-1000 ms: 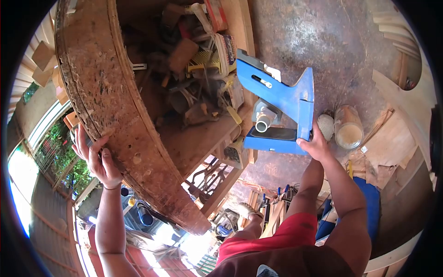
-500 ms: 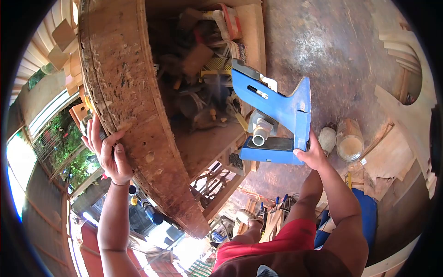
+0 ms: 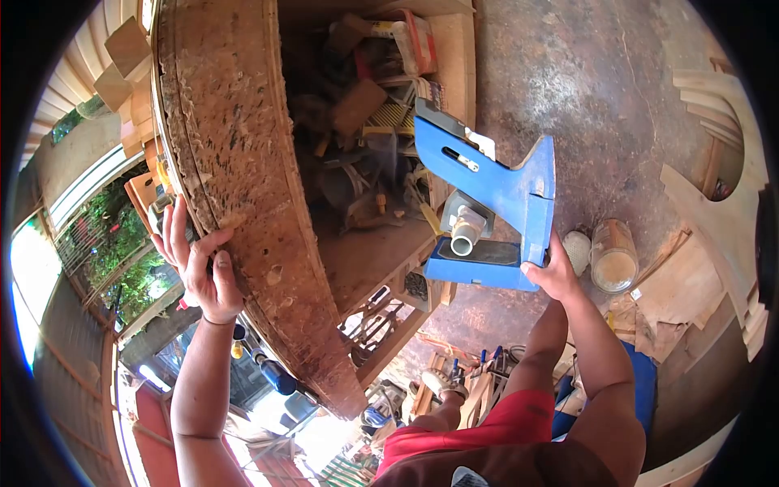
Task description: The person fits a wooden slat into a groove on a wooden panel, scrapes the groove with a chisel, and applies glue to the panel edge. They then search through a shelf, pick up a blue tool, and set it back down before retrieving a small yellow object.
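My left hand rests on the far-left edge of a worn wooden bench top, its fingers spread and partly over the edge. My right hand is closed around the lower right corner of a blue tool frame, which hangs tilted in the air to the right of the bench. A grey pipe stub and a dark plate show inside the blue frame.
Under the bench top, a shelf holds a yellow grooved piece and jumbled tools. A round container and cut wooden sheets lie at right. Clamps and wood pieces are near my legs.
The bench and its shelf have shifted slightly right in view. The blue frame has moved slightly right with my right hand. My left hand stays at the bench edge.
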Demonstrator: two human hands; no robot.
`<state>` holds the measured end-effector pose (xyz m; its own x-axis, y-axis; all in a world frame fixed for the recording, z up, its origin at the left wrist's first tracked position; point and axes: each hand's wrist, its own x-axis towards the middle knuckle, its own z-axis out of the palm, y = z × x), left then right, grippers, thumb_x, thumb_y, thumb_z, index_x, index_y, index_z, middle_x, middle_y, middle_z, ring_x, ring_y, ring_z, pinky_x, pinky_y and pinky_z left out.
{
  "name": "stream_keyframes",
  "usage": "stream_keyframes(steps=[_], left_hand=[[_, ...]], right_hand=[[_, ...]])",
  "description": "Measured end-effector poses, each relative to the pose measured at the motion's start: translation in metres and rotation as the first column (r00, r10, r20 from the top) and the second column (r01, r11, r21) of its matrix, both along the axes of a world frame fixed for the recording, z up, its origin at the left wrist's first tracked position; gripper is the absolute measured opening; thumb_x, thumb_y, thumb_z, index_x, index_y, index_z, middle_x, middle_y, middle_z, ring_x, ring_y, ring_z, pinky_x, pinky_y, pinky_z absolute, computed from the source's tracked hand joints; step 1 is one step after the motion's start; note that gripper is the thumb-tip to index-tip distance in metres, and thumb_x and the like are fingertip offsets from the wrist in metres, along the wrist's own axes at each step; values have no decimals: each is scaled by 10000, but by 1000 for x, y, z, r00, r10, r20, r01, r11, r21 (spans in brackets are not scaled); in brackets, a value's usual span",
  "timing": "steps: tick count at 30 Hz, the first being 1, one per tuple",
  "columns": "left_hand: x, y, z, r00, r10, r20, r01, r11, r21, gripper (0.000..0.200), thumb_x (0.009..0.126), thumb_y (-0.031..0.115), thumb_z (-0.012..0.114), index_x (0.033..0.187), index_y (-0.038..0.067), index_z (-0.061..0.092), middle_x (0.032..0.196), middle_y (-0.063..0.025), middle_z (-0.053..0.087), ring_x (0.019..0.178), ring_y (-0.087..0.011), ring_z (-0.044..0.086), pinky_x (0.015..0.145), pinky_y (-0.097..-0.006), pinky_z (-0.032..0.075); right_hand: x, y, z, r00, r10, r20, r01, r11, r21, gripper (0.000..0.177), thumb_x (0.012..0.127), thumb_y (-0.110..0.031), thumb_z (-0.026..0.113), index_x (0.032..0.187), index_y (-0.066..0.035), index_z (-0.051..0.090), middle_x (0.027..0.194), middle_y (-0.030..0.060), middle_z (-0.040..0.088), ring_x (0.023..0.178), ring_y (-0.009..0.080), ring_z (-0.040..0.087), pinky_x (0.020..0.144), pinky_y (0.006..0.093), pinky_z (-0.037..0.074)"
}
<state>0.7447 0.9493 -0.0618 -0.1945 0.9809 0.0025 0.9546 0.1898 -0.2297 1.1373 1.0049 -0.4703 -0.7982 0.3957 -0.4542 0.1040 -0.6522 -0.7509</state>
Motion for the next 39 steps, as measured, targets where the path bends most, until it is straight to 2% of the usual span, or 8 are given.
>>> stream_keyframes(steps=[6,15,21,27,33,36,37,39], left_hand=[[1,1,1,1000,8,10,-8,1000,-1,260,894,265,542,956,113,744,1572,-228,448,1529,-384,285,1252,-516,-14],[3,1,1,1000,15,7,-15,1000,7,253,869,234,547,955,108,748,1565,-225,458,1524,-381,299,1255,-505,-5],[4,2,1,1000,17,9,-17,1000,16,247,859,227,556,956,110,750,1553,-226,474,1515,-379,320,1254,-501,3],[2,1,0,1000,10,6,-10,1000,23,232,861,228,566,947,109,746,1545,-222,483,1506,-377,335,1251,-506,11],[4,2,0,1000,12,12,-12,999,33,227,869,236,566,936,118,747,1540,-209,492,1499,-372,341,1246,-517,5],[4,3,0,1000,4,10,-5,999,34,227,874,242,564,928,125,750,1538,-201,496,1496,-368,343,1245,-517,6],[3,3,1,1000,-14,-2,14,1000,17,239,909,262,549,936,110,732,1549,-211,481,1505,-377,333,1246,-524,13],[4,3,2,999,-26,-23,26,1000,0,249,936,269,539,944,94,714,1556,-219,472,1509,-388,331,1247,-535,24]], right_hand=[[1,5,5,1000,-21,-6,21,997,-71,1118,749,-126,746,1643,-13,84,1605,185,340,1456,260,369,1188,392,321],[3,8,-2,999,26,-29,-27,999,-35,1125,767,-222,779,1640,-6,102,1597,174,337,1450,248,358,1184,378,312],[2,14,6,1000,24,15,-22,988,-150,1123,764,-276,801,1629,1,142,1565,152,366,1433,240,360,1186,384,302],[-1,2,8,1000,-20,8,21,989,-149,1097,768,-254,791,1625,-6,153,1512,126,406,1383,230,408,1147,382,353],[-17,-9,27,995,-95,-33,86,974,-208,1048,777,-128,741,1632,-22,143,1458,98,436,1258,200,479,1077,349,412],[-40,2,42,994,-95,-47,90,991,-103,1057,762,-106,738,1634,-23,146,1477,114,439,1302,214,471,1095,366,404],[-49,5,45,994,-100,-49,101,995,5,1051,753,-76,732,1632,-25,158,1500,139,442,1348,232,460,1119,389,391],[-71,23,69,992,-114,-55,116,993,37,1046,755,-66,728,1631,-28,159,1503,150,446,1365,241,454,1130,397,383]])
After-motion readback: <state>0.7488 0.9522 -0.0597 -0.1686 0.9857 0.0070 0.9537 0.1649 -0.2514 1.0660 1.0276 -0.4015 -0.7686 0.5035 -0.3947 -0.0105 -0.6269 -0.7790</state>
